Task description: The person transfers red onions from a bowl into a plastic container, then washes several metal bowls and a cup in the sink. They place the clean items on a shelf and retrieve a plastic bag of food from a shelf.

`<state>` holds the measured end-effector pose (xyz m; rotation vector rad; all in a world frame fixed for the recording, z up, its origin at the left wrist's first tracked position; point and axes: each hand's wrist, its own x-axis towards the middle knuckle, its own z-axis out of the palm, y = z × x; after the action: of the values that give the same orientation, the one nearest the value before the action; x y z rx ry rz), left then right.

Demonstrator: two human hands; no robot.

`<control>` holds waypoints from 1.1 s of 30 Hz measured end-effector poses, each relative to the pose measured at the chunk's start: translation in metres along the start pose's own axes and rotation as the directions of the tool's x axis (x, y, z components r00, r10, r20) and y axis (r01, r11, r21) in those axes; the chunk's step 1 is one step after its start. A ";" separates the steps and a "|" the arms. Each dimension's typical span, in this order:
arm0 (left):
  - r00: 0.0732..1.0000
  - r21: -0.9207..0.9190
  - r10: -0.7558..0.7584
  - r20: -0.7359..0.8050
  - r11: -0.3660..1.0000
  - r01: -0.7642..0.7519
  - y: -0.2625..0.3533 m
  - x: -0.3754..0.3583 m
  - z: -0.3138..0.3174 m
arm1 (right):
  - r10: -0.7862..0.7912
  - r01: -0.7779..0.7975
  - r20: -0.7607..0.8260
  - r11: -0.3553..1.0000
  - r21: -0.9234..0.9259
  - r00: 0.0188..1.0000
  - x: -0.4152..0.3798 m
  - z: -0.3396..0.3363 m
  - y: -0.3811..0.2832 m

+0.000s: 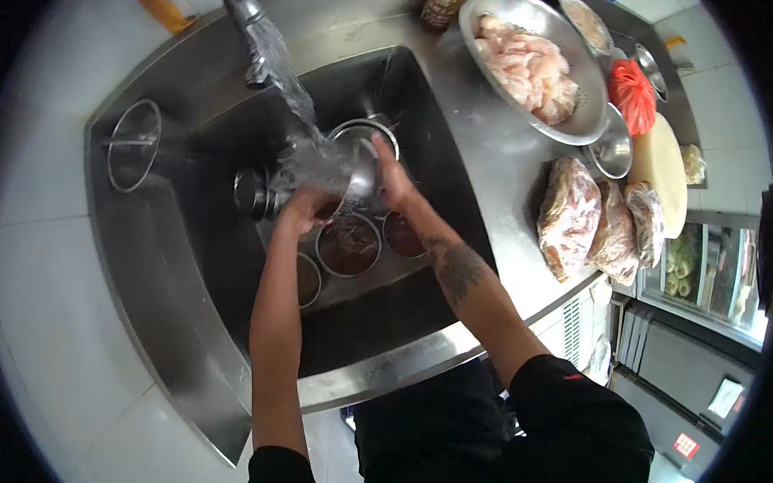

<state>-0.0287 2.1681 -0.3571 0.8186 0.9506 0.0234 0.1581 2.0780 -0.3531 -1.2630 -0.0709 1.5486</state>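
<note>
Holding a metal cup between two bare hands near the middle of the frame, the person works over a steel sink. From here I can see the fingers of the left hand curled around the cup's lower left edge, partly veiled by splashing, while those of the right hand lie grasping its right side, thumb uppermost. Water pours onto it from a faucet at the upper left. Just below sit a round container of reddish-brown liquid and a darker one beside it, half hidden by the right wrist. A metal ring with a crossbar rests on the left of the frame. Over on the desk, upper right, an oval colander carries pale sliced raw meat; near it are a red plastic bag, a small metal bowl and a plastic-wrapped piece of meat.
</note>
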 end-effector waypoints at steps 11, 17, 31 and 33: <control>0.554 0.884 0.785 -0.279 0.435 -0.172 0.064 0.003 0.044 | 0.042 -0.020 -0.210 0.994 0.104 0.977 -0.110 -0.023 0.027; 0.036 0.929 0.949 0.314 -0.299 -0.218 0.074 -0.011 0.036 | -0.009 -0.077 -0.236 0.933 -0.350 0.972 -0.155 -0.058 0.082; 0.598 0.379 0.800 -0.044 0.567 -0.731 0.015 -0.001 0.258 | -0.134 0.153 0.081 0.716 -0.681 0.988 -0.172 -0.053 0.094; 0.752 -0.134 0.645 0.138 0.764 -0.631 0.008 -0.004 0.243 | -0.170 0.205 0.120 0.682 -0.702 0.978 -0.166 -0.067 0.107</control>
<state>0.1483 2.0242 -0.2742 1.0242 0.4565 0.5784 0.1103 1.8761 -0.3383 -1.7504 -0.8910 1.4011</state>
